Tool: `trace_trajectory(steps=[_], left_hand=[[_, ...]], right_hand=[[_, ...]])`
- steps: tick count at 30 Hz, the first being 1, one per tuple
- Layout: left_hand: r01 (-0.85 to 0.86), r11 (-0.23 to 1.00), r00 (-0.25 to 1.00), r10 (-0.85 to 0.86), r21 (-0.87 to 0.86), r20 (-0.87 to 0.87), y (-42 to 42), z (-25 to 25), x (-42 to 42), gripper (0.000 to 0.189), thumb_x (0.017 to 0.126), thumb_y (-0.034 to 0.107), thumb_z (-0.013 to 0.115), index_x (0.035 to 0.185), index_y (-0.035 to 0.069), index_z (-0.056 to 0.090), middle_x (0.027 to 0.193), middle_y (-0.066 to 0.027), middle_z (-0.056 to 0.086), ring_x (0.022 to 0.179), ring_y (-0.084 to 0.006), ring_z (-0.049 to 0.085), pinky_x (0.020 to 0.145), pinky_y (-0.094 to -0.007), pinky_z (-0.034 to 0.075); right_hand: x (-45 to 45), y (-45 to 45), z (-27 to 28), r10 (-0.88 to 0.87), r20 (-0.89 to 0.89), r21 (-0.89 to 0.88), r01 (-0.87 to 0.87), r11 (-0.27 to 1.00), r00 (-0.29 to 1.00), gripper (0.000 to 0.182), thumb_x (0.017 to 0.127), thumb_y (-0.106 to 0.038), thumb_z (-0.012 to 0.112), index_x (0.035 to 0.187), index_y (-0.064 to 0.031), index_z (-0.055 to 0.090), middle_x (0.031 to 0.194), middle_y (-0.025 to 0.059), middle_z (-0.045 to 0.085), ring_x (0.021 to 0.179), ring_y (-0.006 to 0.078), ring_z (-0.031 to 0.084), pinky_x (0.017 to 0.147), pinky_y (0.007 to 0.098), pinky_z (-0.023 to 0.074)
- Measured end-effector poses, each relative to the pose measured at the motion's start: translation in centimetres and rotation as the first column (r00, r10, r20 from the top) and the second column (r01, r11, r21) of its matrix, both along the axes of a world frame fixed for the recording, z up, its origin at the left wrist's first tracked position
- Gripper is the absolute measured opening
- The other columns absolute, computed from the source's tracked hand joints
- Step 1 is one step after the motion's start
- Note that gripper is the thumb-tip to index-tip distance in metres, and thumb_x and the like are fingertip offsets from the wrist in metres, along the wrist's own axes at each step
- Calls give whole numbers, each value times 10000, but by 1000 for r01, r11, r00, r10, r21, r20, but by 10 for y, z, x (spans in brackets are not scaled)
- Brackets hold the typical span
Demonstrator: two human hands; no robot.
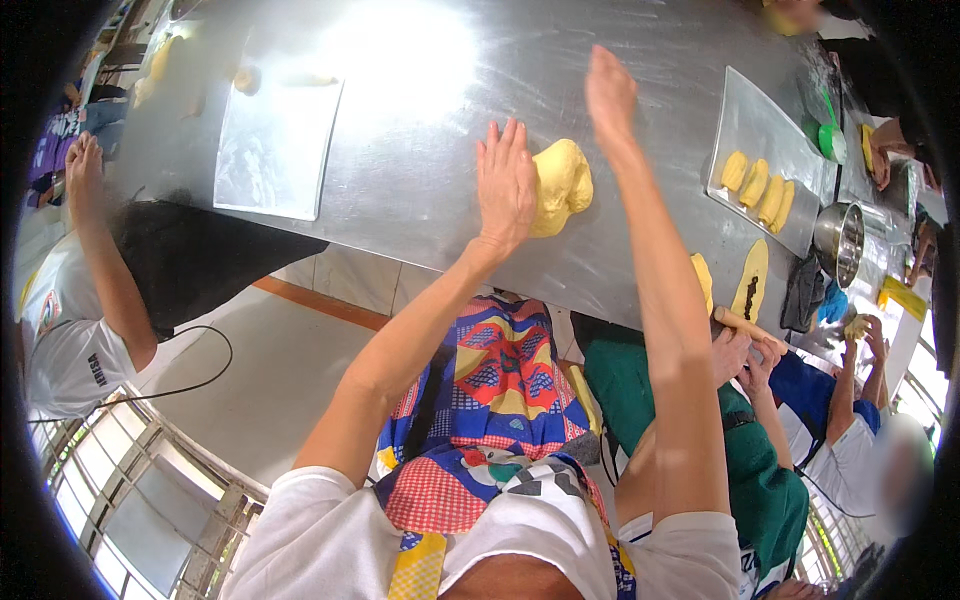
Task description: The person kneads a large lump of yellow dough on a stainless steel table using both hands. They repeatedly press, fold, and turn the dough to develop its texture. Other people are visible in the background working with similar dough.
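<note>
A lump of yellow dough (pixel 561 187) rests on the stainless steel table (pixel 420 195) in front of me. My left hand (pixel 508 184) lies along the dough's left side, fingers stretched and slightly apart, touching it without gripping. To the upper right of the dough, apart from it, is my right hand (pixel 611 90). It is blurred and seen from its back and edge, so how its fingers are held is unclear. Nothing shows in it. The front of my patterned apron (pixel 510 375) hangs below the table edge.
A metal baking tray (pixel 274 161) lies left; another tray (pixel 806 199) at right holds several dough rolls (pixel 757 184). A co-worker's hands (pixel 739 352) hold a rolling pin (pixel 750 328) near a filled dough strip (pixel 752 277). Beyond are a steel bowl (pixel 840 244) and green scoop (pixel 831 141).
</note>
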State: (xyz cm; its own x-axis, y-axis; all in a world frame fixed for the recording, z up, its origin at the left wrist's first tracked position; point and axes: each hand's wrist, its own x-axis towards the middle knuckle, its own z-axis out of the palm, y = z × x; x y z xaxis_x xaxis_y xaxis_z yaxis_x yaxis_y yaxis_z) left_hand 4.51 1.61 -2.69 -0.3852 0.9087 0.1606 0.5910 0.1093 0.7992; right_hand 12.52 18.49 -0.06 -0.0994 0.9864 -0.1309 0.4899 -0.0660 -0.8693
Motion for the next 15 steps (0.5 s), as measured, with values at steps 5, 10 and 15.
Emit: trace_trajectory(steps=[5,10,15], left_hand=[[8,996,1000,-9,86,11,-11,-7,-11,563,993,282,245,1453,-42,253,1522,-210,237,1421,-401,165,1153,-501,94],[76,995,989,-84,66,123,-27,-13,-22,594,985,308,240,1464,-42,225,1538,-216,199,1428,-415,137,1150,-518,63],[192,981,978,-189,-24,86,-30,-4,-22,598,952,281,290,1442,-60,271,1523,-240,224,1422,-422,168,1141,-533,116]], right_hand=[[-48,-69,-25,186,360,204,-272,941,914,513,975,-339,391,1368,-13,436,1468,254,314,1371,445,229,1093,577,208],[-4,-144,8,213,533,226,-380,897,819,509,951,-274,417,1408,-51,400,1479,245,289,1371,411,251,1104,549,188],[4,-127,-5,273,443,285,-423,860,854,531,920,-220,390,1428,-65,378,1493,216,287,1366,383,282,1107,523,194]])
